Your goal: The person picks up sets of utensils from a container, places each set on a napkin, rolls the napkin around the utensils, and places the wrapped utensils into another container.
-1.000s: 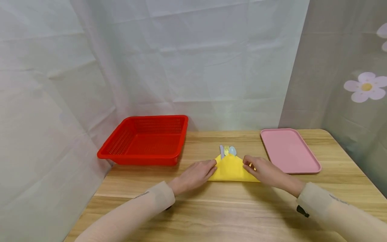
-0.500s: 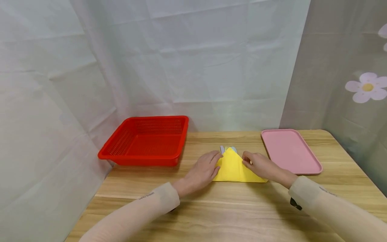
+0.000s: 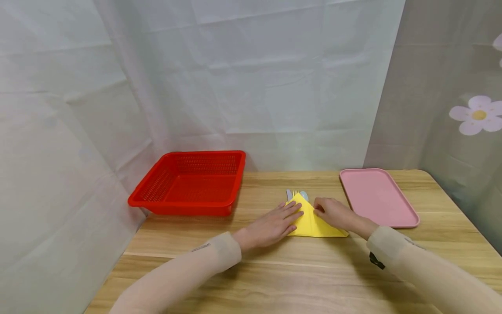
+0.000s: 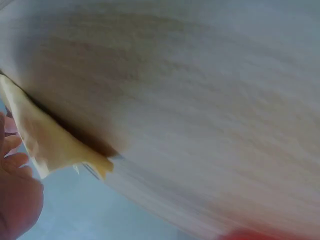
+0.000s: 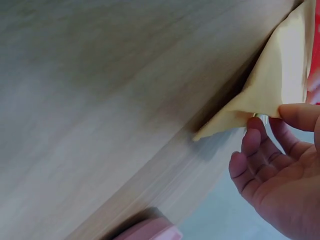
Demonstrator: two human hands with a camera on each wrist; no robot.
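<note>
Head view: the yellow napkin [image 3: 307,224] on the tabletop [image 3: 251,270] is folded over 1 knife [image 3: 289,195], 1 fork [image 3: 296,192] and 1 spoon [image 3: 304,196], tips protruding. The left hand [image 3: 274,224] presses it with spread fingers; the right hand [image 3: 335,213] pinches its sloping edge. Its right corner seems not yet folded in.

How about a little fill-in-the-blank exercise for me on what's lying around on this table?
1. The left hand rests on, and the right hand pinches, a cloth coloured ____.
2. Poking out past the cloth, the ____ lies between the knife and the spoon.
3. As the person sees it, the tray lies to the ____ of the cloth.
4. The basket is coloured ____.

Missing words: yellow; fork; right; red.
</note>
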